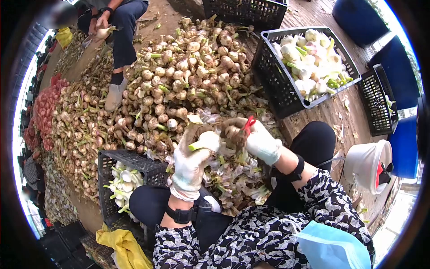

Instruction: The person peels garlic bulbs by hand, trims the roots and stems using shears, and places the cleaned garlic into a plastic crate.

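Observation:
My left hand [190, 157], in a dirty white glove, is closed around a garlic bulb [208, 141] with a pale, clean skin and a short cut green stem. My right hand [260, 141], also gloved and soiled brown at the fingers, is closed just right of the bulb, apart from it. A small red strip [249, 124] sticks up at its fingers; what it belongs to is hidden. Below both hands lies a heap of loose garlic skins [237, 179]. Beyond them spreads a large pile of unpeeled garlic bulbs [179, 76].
A black crate [280, 85] of cleaned garlic stands at the upper right, another crate [150, 168] by my left knee. A white bucket [358, 166] and blue barrels [394, 67] stand on the right. Another person's hand [103, 22] holds a bulb at upper left. A yellow cloth [123, 246] lies lower left.

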### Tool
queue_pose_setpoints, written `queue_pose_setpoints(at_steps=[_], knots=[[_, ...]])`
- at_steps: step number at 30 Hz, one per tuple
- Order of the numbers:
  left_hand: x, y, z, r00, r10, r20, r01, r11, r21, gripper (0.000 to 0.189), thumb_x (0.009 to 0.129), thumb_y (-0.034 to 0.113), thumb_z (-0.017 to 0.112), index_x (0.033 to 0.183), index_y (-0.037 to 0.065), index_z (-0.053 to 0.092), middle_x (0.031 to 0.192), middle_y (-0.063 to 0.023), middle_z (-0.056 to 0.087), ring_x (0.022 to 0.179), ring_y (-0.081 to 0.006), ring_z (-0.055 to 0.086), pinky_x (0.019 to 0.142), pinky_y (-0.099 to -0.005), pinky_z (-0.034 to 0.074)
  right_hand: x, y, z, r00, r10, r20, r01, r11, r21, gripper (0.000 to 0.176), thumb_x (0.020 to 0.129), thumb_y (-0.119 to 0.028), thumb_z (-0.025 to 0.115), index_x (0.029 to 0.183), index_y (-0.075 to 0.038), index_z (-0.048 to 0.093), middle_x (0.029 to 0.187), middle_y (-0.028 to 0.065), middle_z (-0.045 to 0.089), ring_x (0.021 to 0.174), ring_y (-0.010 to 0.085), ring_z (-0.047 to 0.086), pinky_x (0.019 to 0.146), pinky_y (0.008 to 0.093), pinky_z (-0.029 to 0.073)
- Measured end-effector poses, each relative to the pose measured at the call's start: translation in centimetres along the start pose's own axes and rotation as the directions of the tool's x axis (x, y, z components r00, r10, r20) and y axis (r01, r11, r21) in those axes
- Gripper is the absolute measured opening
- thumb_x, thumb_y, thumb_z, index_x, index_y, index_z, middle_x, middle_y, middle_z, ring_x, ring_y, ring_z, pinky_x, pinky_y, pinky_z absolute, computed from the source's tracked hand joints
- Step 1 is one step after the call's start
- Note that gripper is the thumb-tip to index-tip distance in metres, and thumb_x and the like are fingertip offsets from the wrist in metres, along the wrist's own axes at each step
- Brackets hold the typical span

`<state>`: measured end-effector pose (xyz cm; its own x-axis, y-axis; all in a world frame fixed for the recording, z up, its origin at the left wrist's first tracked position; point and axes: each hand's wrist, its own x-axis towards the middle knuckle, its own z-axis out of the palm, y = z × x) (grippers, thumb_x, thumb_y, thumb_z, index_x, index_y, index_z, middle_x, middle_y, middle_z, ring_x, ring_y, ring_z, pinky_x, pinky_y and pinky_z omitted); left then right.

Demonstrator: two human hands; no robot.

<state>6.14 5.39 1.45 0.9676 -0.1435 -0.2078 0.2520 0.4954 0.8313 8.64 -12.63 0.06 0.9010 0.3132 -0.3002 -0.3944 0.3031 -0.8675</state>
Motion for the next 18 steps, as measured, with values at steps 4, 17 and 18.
queue_pose_setpoints(at_steps=[4,17,18], knots=[[0.1,-1.7,-0.3,0.982,0.166,-0.091,-0.136,0.952,0.274,0.059,0.069,-0.012,0.054,0.127,-0.007,0.042,0.111,-0.0133,0.057,0.100,-0.0181,0.058,0.089,-0.0287,0.045,-1.0,0.7,1.5,0.910,-0.411,0.049,0.301,0.576,-0.760,0.021,0.081,-0.014,0.064,0.095,0.001,0.063,0.076,0.0121,0.065,0.070,0.0150,0.063,0.065,0.0281,0.050],[-0.6,-1.5,-0.4,0.999,-0.051,0.012,0.053,0.979,-0.198,0.048,0.079,0.002,0.043,0.127,-0.003,0.043,0.107,-0.0165,0.059,0.100,-0.0254,0.057,0.093,-0.0353,0.043,0.2,-1.2,0.5,0.998,0.055,0.041,-0.037,0.936,-0.351,0.036,0.087,-0.029,0.060,0.105,0.002,0.056,0.085,0.0039,0.062,0.075,0.0076,0.055,0.067,0.0257,0.047],[-0.5,-2.1,-0.2,0.998,-0.057,0.015,0.059,0.979,-0.196,0.048,0.079,0.002,0.043,0.127,-0.003,0.043,0.107,-0.0165,0.059,0.100,-0.0254,0.057,0.093,-0.0353,0.043,0.7,0.2,0.6,0.999,-0.006,0.036,0.024,0.852,-0.524,0.037,0.085,-0.031,0.063,0.104,0.001,0.055,0.083,0.0037,0.061,0.075,0.0072,0.054,0.065,0.0256,0.046]])
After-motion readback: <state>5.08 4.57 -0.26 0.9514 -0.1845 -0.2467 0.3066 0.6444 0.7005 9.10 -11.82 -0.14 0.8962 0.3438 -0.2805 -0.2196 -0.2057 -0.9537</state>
